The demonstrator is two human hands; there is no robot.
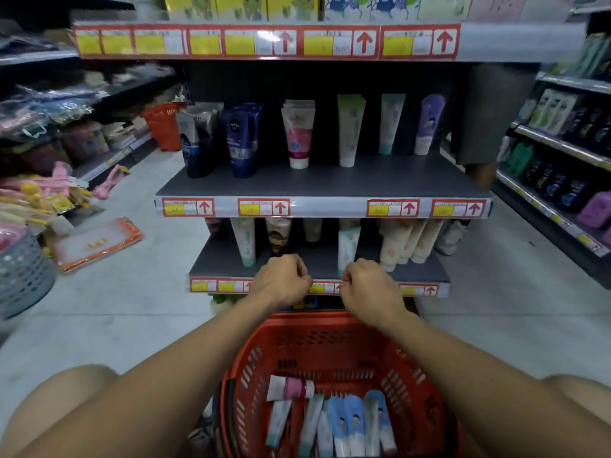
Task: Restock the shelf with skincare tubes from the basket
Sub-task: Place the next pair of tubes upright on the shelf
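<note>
At frame centre, the left hand (280, 280) and right hand (367, 283) hover curled before the lower shelf (319, 287), seemingly holding nothing. Bottom centre, tubes (334, 421) lie in the basket (334, 328); next, I'd guess, one must reach down and grasp one.

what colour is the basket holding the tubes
Red-orange, with slotted sides; the basket shows clearly in the head view, below both hands.

basket (330, 328): red perforated plastic | shelf (324, 183): matt grey | tubes (337, 421): glossy plastic
</note>
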